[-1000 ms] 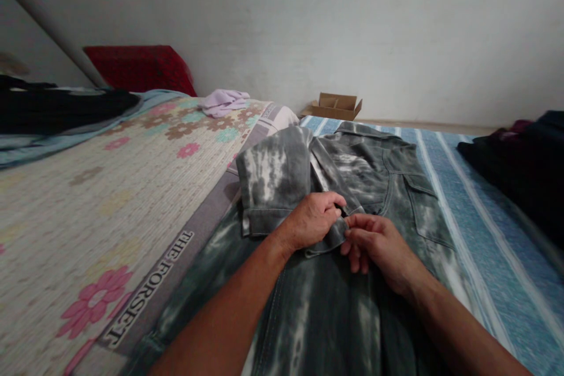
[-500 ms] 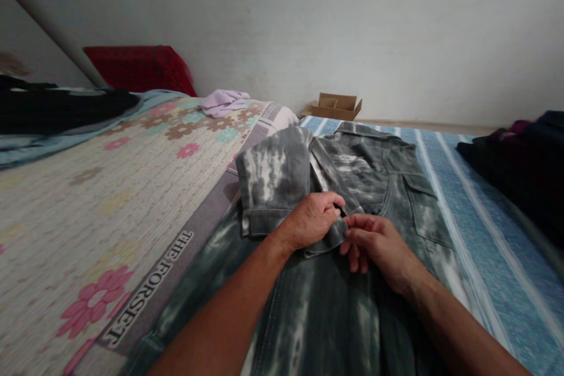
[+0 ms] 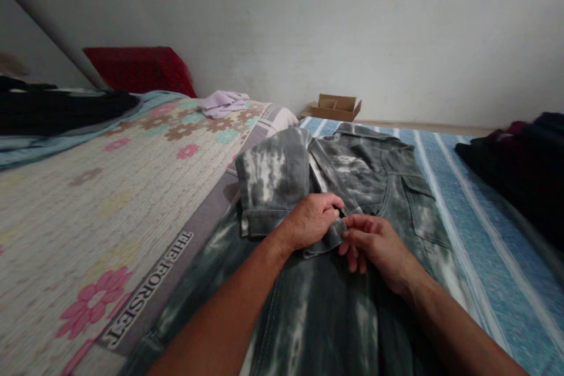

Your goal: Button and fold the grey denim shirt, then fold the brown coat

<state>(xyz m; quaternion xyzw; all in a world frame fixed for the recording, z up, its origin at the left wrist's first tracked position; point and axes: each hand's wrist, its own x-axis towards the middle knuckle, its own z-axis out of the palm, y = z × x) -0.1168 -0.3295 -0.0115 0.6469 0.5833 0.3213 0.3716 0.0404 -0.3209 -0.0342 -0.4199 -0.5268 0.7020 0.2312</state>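
Observation:
A grey and white tie-dyed denim jacket lies spread on the bed, with a flap pocket on its right part. One section is folded over in the middle, ending in a stitched band. My left hand is closed on the end of this band, fingers curled over the cloth. Right beside it, my right hand pinches the band's corner between thumb and forefinger, its other fingers hanging loosely below. The two hands nearly touch. Exactly what lies under the left fingers is hidden. Dark streaked denim stretches below both forearms.
A floral bedspread covers the left side, with a lilac cloth on it. Blue striped fabric lies to the right. Dark clothes are piled at far right, black ones at far left. An open cardboard box stands by the wall.

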